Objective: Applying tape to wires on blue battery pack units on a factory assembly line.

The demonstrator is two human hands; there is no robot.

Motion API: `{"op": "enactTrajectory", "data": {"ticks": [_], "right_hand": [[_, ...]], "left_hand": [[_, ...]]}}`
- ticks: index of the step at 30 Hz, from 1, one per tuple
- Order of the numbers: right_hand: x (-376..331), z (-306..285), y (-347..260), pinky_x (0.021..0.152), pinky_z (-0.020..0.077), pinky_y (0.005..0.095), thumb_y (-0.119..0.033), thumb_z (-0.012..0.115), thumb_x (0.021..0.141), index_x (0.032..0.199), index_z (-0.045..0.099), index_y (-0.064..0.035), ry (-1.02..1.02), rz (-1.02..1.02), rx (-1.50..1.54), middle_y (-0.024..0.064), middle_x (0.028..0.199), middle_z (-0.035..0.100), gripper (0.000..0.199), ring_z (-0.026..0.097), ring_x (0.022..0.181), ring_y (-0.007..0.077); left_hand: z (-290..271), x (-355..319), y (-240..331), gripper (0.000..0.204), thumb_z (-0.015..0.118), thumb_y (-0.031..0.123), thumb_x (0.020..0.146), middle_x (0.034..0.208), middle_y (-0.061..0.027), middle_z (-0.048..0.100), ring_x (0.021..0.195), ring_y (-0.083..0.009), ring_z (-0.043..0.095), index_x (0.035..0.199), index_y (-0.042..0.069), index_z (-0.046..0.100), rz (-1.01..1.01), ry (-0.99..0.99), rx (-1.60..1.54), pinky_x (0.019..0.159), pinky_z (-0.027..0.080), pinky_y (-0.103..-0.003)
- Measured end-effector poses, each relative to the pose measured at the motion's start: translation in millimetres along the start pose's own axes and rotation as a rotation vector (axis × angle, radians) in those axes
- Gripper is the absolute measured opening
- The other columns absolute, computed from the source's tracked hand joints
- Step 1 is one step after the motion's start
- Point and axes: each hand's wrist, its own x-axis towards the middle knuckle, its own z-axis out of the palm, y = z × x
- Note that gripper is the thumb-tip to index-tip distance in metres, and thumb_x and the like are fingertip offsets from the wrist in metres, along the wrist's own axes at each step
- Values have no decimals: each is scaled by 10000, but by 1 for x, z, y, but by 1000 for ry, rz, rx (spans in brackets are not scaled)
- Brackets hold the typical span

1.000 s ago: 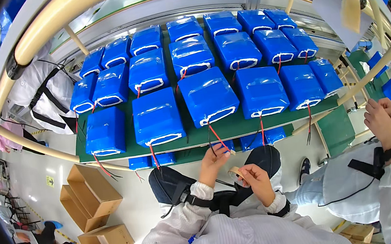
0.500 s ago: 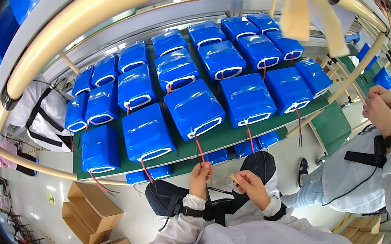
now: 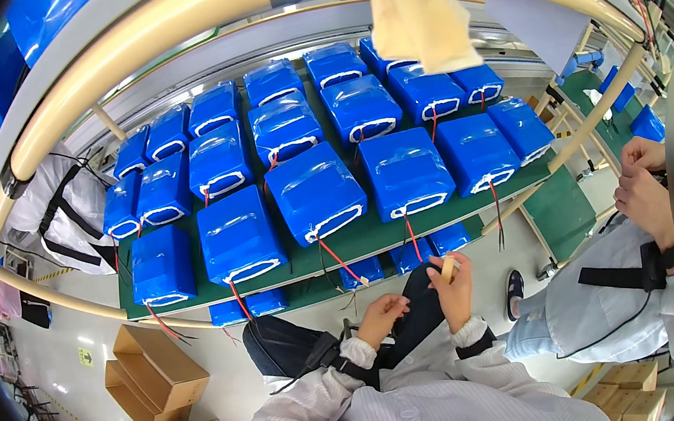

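My right hand [image 3: 454,290] grips a roll of beige tape [image 3: 448,268], seen edge-on above my right thigh. To its left, my left hand [image 3: 384,319] has its fingers drawn together; anything pinched in them is too small to see. Just beyond the hands, the red lead [image 3: 340,250] of a blue-wrapped battery pack [image 3: 316,194] hangs over the shelf edge, with a small pale piece of tape at its end. Neither hand touches this lead. Rows of similar blue packs, edged in white at their near ends, stand on the green shelf [image 3: 310,264].
A cream tube frame [image 3: 164,31] arches over the shelf, with a beige-taped lead end [image 3: 422,27] hanging close in front. More blue packs [image 3: 248,305] sit underneath. Cardboard boxes [image 3: 155,376] lie at left on the floor. At right, a co-worker's hands [image 3: 642,190] are raised.
My left hand has let go of the red lead and drawn back toward me. My right hand has risen with the tape roll. The lead's end now shows pale tape, and the view has shifted.
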Motion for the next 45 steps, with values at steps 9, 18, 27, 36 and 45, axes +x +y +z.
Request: {"op": "enactTrajectory", "data": {"ticks": [9, 18, 27, 36, 45], "right_hand": [[-7, 6, -3, 512, 457, 207, -32, 652, 832, 1098, 432, -24, -136, 118, -71, 76, 803, 628, 346, 559, 594, 94], [5, 2, -7, 514, 427, 205, -48, 651, 845, 1114, 432, -27, -15, 19, -135, 74, 831, 633, 347, 536, 597, 77], [15, 30, -14, 574, 463, 240, -29, 661, 825, 1084, 440, -38, -228, 29, -81, 92, 816, 625, 341, 577, 681, 111], [13, 36, -16, 557, 441, 231, -9, 670, 807, 1092, 433, -44, -273, 96, -85, 82, 809, 610, 373, 556, 650, 107], [7, 37, -15, 647, 451, 238, 37, 681, 779, 1060, 403, -57, -140, 56, 20, 68, 793, 611, 406, 567, 703, 113]], "left_hand": [[37, 35, 27, 259, 528, 218, 952, 940, -64, 617, 833, -116, 575, 1064, -9, 580, 236, 230, 132, 740, 459, -240], [48, 43, 24, 320, 494, 272, 970, 816, -15, 603, 808, -88, 540, 982, -7, 649, 296, 370, 78, 756, 421, -232], [38, 29, 25, 301, 428, 265, 995, 741, -27, 589, 687, -102, 545, 910, 19, 579, 156, 229, -92, 655, 432, -245], [34, 23, 12, 260, 418, 231, 995, 736, -53, 611, 691, -113, 576, 918, 29, 563, 157, 198, -174, 639, 440, -240], [32, 6, 22, 294, 440, 241, 986, 642, -39, 591, 586, -96, 527, 839, 23, 571, 39, 143, -203, 576, 408, -226]]}}
